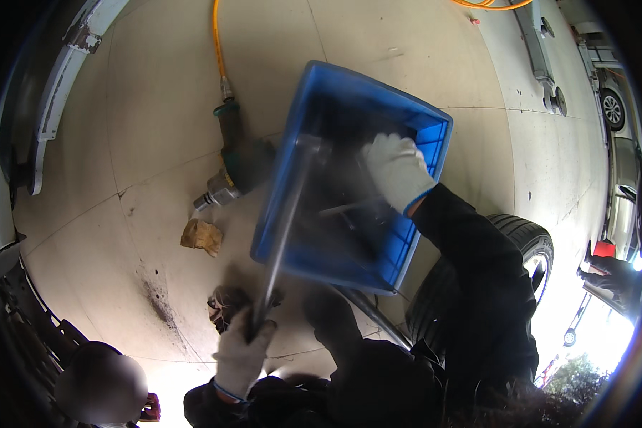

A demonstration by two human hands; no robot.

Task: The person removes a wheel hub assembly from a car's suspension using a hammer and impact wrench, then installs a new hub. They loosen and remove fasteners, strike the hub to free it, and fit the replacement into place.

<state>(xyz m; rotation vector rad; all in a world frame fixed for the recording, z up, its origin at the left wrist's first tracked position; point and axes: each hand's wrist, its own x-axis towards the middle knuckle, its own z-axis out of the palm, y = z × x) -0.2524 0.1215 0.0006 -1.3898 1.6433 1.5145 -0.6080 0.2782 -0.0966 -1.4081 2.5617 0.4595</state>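
My left hand [242, 355], in a white glove, is closed round the lower end of a long metal bar [284, 232]. The bar slants up across the left wall of a blue plastic crate [272, 207], and its wider head is over the crate. Inside the crate is my right hand [398, 167], also gloved, its fingers curled downward. Whatever those fingers grip is hidden. Dark, blurred items fill the crate, with a thin pale rod [346, 207] just below my right hand.
Left of the crate lie a green impact wrench [237, 153] on an orange hose [219, 43] and a crumpled brown piece [202, 237]. A tyre [517, 235] lies beside my right arm. Lift arms [68, 82] edge the floor. People are at lower left [101, 385] and far right [617, 282].
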